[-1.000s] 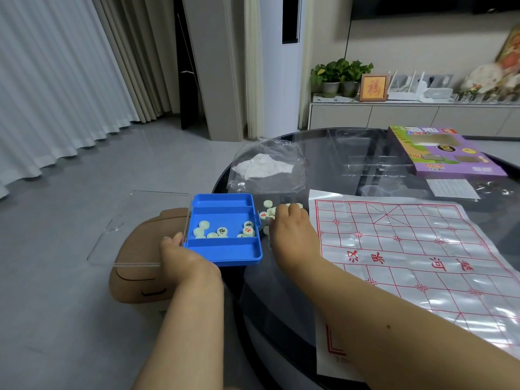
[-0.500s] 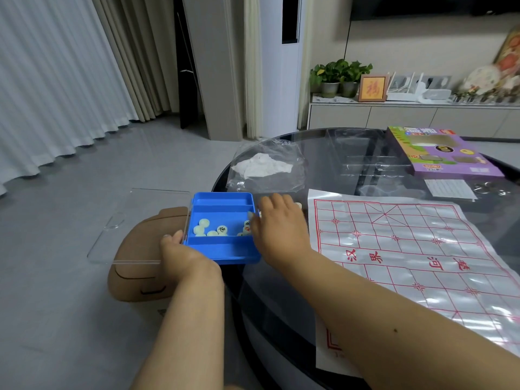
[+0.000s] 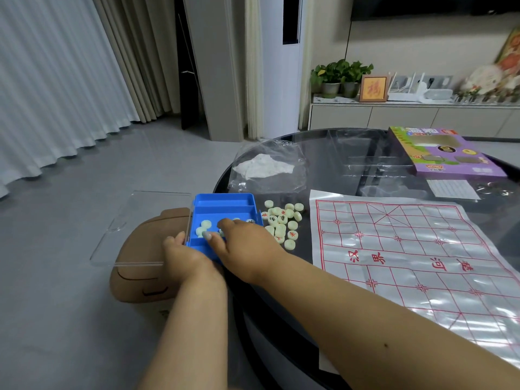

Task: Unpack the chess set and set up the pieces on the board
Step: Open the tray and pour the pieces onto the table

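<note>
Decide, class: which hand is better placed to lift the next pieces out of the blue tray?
The right hand: its fingers already reach into the blue tray among the pieces, while the left hand grips the tray's near edge, steadying it.

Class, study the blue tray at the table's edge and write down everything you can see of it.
The blue tray looks like moulded plastic, rectangular, with low walls and ridges dividing it into compartments. It sits level at the dark glass table's near-left edge. A clear lid juts out from its left side. Several pale round pieces lie in its middle compartment. The left hand grips its near-left corner; the right hand reaches into it, fingers among the pieces.
</note>
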`<state>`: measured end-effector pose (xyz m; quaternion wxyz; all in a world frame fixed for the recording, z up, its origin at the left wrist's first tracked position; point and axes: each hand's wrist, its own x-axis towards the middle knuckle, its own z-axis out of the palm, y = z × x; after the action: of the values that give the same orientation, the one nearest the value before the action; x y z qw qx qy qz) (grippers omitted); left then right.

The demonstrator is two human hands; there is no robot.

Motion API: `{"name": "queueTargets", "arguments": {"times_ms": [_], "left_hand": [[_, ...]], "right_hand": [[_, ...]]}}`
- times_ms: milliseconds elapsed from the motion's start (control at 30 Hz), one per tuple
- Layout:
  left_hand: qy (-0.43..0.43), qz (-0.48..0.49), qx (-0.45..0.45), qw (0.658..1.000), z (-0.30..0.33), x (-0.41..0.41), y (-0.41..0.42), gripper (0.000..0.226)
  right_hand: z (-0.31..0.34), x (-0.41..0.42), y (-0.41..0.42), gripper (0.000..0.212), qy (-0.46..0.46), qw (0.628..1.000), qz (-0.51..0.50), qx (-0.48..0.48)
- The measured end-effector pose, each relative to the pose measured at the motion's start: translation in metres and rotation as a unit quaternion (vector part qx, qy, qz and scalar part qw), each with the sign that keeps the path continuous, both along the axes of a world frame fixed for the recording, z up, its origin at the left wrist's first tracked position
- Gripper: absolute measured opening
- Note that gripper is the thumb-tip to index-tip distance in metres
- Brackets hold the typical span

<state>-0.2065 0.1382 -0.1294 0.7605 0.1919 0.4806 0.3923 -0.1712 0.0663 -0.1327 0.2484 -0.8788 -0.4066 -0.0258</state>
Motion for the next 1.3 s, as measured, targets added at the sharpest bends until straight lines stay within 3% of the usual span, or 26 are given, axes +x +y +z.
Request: {"name": "queueTargets", "arguments": {"times_ms": [133, 300, 400, 467, 567, 633, 933, 1300], "left_hand": [[-0.006, 0.019, 0.001, 1.000, 0.000, 0.002, -0.001, 0.039], [0.013, 0.002, 0.020, 1.000, 0.000, -0.001, -0.003, 0.034], [-0.020, 0.022, 0.003, 1.000, 0.001, 0.001, -0.002, 0.037], [-0.018, 0.031, 0.000, 0.999, 0.003, 0.001, -0.002, 0.036], [-0.004, 0.030, 0.002, 1.000, 0.006, 0.000, -0.004, 0.032], [-0.011, 0.022, 0.005, 1.000, 0.007, 0.001, -0.004, 0.032], [-0.004, 0.022, 0.009, 1.000, 0.001, 0.003, 0.000, 0.028], [-0.009, 0.051, -0.022, 0.998, -0.005, 0.005, 0.004, 0.029]], "right_hand": [[0.002, 0.007, 0.003, 0.050, 0.037, 0.998, -0.018, 0.041], [0.000, 0.010, 0.019, 0.060, 0.033, 0.994, -0.038, -0.098], [0.008, 0.013, 0.023, 0.053, 0.111, 0.993, -0.047, 0.009], [0.009, 0.021, 0.024, 0.044, 0.052, 0.995, -0.077, 0.040], [0.001, 0.033, 0.027, 0.037, 0.023, 0.993, -0.093, -0.062], [-0.005, 0.036, 0.032, 0.040, 0.045, 0.990, -0.079, -0.105], [-0.012, 0.040, 0.061, 0.042, 0.050, 0.997, -0.005, -0.063], [-0.012, 0.043, 0.061, 0.034, 0.028, 0.992, 0.046, -0.115]]}}
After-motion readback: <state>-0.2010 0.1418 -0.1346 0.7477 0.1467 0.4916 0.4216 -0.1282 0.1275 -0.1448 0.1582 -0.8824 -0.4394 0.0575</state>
